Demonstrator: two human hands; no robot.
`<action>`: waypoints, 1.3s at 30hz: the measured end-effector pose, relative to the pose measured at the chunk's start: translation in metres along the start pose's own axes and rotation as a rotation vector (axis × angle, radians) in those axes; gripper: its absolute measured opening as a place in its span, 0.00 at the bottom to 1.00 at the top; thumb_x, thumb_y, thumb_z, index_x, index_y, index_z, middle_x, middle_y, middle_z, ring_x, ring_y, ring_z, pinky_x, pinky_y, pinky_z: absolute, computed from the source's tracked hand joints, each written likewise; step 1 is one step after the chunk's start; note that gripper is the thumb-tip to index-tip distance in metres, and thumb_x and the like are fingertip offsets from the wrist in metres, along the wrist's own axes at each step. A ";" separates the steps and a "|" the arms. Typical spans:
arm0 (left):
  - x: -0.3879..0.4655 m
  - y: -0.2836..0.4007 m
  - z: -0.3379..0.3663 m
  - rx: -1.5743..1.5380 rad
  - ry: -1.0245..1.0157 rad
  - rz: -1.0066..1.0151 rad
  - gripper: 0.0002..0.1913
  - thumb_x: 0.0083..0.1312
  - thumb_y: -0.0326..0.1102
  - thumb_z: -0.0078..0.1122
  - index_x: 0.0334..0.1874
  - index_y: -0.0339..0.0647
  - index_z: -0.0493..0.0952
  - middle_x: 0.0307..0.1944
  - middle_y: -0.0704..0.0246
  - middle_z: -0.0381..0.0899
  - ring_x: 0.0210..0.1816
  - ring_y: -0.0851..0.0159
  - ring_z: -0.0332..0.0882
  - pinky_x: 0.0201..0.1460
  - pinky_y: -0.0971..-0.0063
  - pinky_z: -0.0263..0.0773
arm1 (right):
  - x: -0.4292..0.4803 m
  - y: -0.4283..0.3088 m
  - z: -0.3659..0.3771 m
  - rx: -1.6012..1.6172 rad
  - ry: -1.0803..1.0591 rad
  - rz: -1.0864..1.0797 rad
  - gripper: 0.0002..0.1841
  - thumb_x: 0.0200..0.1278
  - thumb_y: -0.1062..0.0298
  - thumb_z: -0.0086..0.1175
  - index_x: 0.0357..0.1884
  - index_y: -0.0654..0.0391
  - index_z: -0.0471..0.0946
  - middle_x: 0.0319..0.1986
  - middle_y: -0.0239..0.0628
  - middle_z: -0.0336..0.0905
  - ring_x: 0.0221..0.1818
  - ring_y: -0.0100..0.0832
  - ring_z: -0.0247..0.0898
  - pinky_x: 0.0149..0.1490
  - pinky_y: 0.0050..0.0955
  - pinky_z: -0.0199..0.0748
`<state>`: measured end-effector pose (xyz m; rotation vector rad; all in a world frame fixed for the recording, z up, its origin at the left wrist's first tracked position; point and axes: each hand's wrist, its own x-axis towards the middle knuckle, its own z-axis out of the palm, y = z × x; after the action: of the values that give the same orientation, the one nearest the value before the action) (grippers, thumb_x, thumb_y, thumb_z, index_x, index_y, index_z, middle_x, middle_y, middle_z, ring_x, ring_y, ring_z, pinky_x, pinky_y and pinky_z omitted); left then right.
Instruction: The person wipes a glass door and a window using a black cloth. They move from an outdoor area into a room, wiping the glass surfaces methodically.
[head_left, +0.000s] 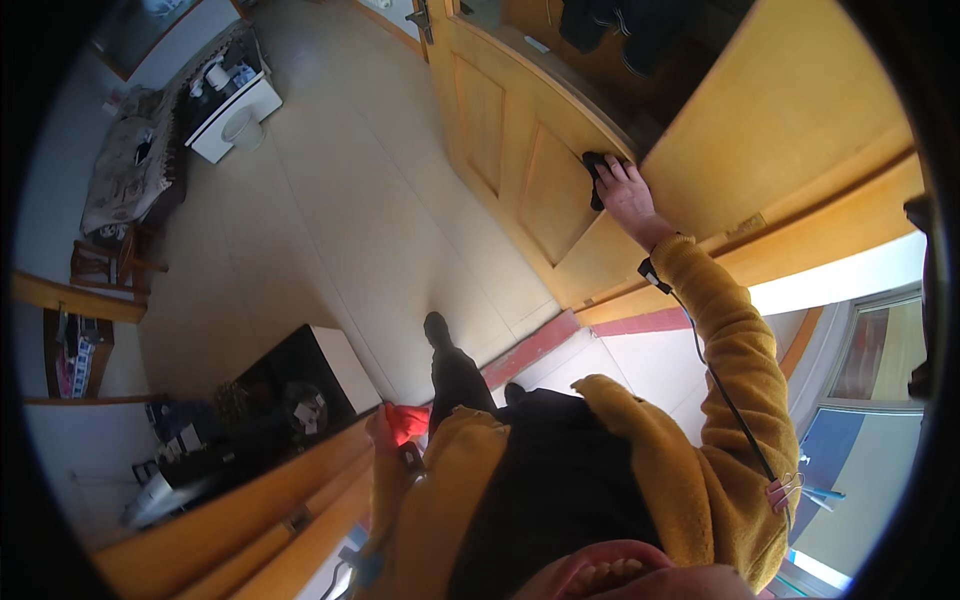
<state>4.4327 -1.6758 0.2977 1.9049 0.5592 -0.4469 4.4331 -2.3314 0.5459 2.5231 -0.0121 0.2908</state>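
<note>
My right hand (628, 193) presses a dark cloth-like piece (597, 177) against a yellow wooden door (517, 127), on the upper part of a panel near the glazed opening. Its fingers lie spread over the dark piece, partly covering it. Low at my left side, my left hand (380, 429) grips a red cloth (407, 424), close to the wooden door frame (337, 461). A small dark device (654, 276) with a cable is at my right wrist, and another (412, 457) is at my left wrist.
I stand astride a red threshold (529, 346). The door's metal handle (422, 21) is at its far edge. Inside are a black-topped cabinet (300, 386), a wooden chair (112, 262), a covered sofa (131, 161), a low table (236, 112) and a waste bin (244, 130).
</note>
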 end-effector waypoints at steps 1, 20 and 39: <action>0.020 0.019 0.007 -0.036 -0.036 0.085 0.15 0.64 0.40 0.59 0.31 0.32 0.81 0.29 0.66 0.82 0.29 0.69 0.78 0.32 0.73 0.74 | 0.011 -0.003 -0.001 0.045 -0.024 0.030 0.14 0.56 0.66 0.51 0.43 0.56 0.82 0.58 0.35 0.72 0.64 0.41 0.60 0.63 0.40 0.60; 0.300 0.391 0.038 -0.340 -0.246 0.192 0.14 0.71 0.42 0.51 0.36 0.35 0.77 0.23 0.66 0.77 0.16 0.66 0.74 0.14 0.73 0.69 | 0.365 0.021 0.060 -0.017 0.070 0.406 0.18 0.53 0.72 0.53 0.47 0.46 0.80 0.49 0.31 0.78 0.48 0.38 0.69 0.51 0.37 0.68; 0.464 0.599 -0.079 -0.200 0.004 0.379 0.15 0.62 0.27 0.59 0.51 0.35 0.77 0.37 0.67 0.81 0.37 0.73 0.78 0.41 0.78 0.75 | 0.620 -0.230 0.154 1.617 -0.465 0.243 0.19 0.43 0.78 0.48 0.42 0.65 0.77 0.31 0.42 0.79 0.39 0.33 0.76 0.49 0.32 0.73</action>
<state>5.1582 -1.7239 0.5248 1.7659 0.2259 -0.1351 5.0868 -2.1935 0.4240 4.1343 -0.4225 -0.4224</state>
